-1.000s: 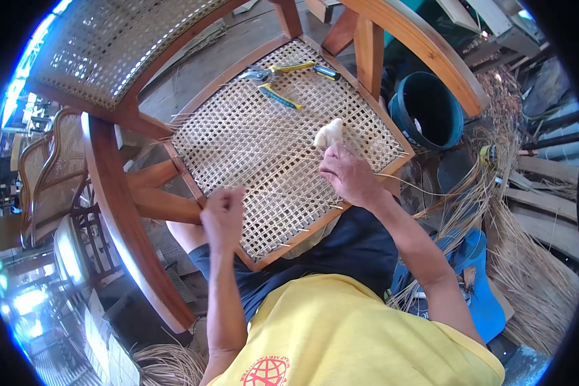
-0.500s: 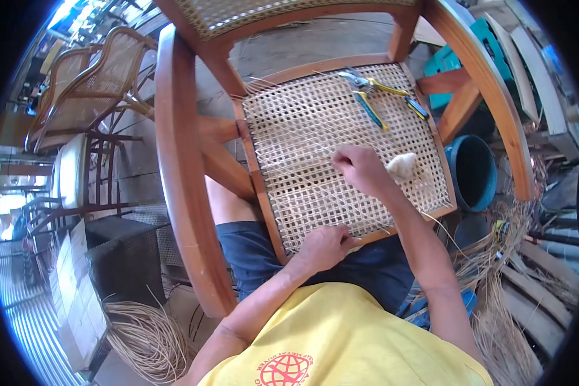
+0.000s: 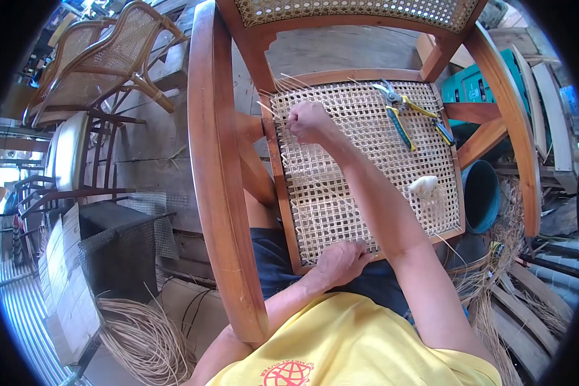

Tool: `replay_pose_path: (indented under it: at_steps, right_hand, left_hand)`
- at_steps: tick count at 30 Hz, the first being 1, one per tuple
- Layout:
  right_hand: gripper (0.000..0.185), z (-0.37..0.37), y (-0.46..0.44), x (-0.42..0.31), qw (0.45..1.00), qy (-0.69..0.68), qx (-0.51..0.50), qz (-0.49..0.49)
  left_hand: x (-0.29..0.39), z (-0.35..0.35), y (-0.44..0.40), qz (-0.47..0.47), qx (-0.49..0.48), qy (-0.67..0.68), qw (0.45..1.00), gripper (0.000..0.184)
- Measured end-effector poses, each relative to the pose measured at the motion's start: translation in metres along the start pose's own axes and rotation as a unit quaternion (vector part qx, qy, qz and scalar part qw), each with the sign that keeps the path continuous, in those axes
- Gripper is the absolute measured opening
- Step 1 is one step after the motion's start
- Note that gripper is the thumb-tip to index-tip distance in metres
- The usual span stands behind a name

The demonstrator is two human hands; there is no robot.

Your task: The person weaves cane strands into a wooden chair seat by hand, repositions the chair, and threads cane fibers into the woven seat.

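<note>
A wooden armchair frame (image 3: 211, 193) stands before me, its seat woven with an open lattice of cane (image 3: 328, 186). My right hand (image 3: 310, 123) is closed in a pinch over the back left part of the seat; whatever it grips is hidden. At the front rail, my left hand (image 3: 342, 262) rests with curled fingers against the weave, and I cannot make out what is in them. Pruning shears (image 3: 397, 109) with yellow and teal handles lie on the seat's back right. Nearer me on the right sits a wad of white cloth (image 3: 423, 186). Loose cane ends (image 3: 267, 108) stick out at the back left corner.
A dark teal bucket (image 3: 481, 196) and a green crate (image 3: 489, 87) stand right of the chair. A coil of cane (image 3: 145, 341) lies at lower left. Loose fibre strands (image 3: 492, 302) hang at lower right. Rattan chairs (image 3: 109, 71) stand at far left.
My right hand has moved from mid-seat toward the back left corner, still closed. My left hand stays at the front rail. The view has shifted, so the chair appears further right.
</note>
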State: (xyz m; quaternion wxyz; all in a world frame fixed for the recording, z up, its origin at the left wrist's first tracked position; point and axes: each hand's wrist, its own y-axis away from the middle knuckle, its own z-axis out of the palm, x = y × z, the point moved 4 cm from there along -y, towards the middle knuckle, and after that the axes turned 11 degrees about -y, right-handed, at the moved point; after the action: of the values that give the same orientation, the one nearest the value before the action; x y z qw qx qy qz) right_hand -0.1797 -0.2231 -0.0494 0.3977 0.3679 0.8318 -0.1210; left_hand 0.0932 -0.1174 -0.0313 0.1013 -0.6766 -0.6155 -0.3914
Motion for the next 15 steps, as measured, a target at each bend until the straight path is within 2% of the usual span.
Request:
replay_pose_path:
  at_steps: [1, 3, 4, 5, 7, 9, 11, 12, 13, 14, 15]
  right_hand:
    - [0.019, -0.003, -0.003, 0.003, 1.0, 0.002, 0.003, 0.001]
    - [0.018, -0.001, -0.002, 0.003, 0.998, 0.03, -0.054, -0.024]
    - [0.02, -0.013, 0.01, -0.007, 0.994, -0.072, -0.059, 0.064]
    - [0.02, -0.023, 0.021, -0.016, 0.993, -0.073, -0.051, 0.073]
    - [0.019, -0.055, 0.052, -0.03, 0.978, -0.178, 0.098, -0.051]
    - [0.016, -0.099, 0.105, -0.043, 0.9, -0.417, 0.1, -0.082]
    - [0.014, -0.164, 0.186, -0.06, 0.884, -0.402, 0.197, -0.133]
    - [0.015, -0.188, 0.23, -0.053, 0.845, -0.457, 0.245, -0.132]
    - [0.016, -0.211, 0.274, -0.042, 0.799, -0.509, 0.289, -0.138]
    - [0.016, -0.23, 0.315, -0.021, 0.782, -0.526, 0.304, -0.136]
    - [0.015, -0.244, 0.357, 0.003, 0.764, -0.545, 0.316, -0.136]
  left_hand:
    - [0.0, 0.0, -0.001, 0.007, -0.002, 0.004, 1.0, 0.038]
    - [-0.001, 0.0, 0.001, 0.017, -0.01, 0.004, 1.0, 0.038]
    - [0.0, -0.001, 0.001, 0.017, -0.009, 0.0, 1.0, 0.038]
    - [0.001, -0.001, 0.0, 0.019, -0.01, -0.002, 1.0, 0.038]
    - [0.002, -0.005, 0.001, 0.036, -0.035, 0.003, 0.999, 0.035]
    - [0.002, -0.009, 0.003, 0.033, -0.058, 0.014, 0.998, 0.032]
    - [0.001, -0.015, 0.003, 0.047, -0.014, 0.029, 0.998, 0.027]
    - [0.004, -0.016, 0.0, 0.068, -0.025, 0.027, 0.997, 0.027]
    - [0.005, -0.022, -0.004, 0.064, 0.014, 0.003, 0.998, 0.025]
    - [0.007, -0.027, -0.01, 0.058, 0.055, -0.021, 0.997, 0.023]
    - [0.015, -0.031, -0.016, 0.074, 0.053, -0.025, 0.996, 0.023]
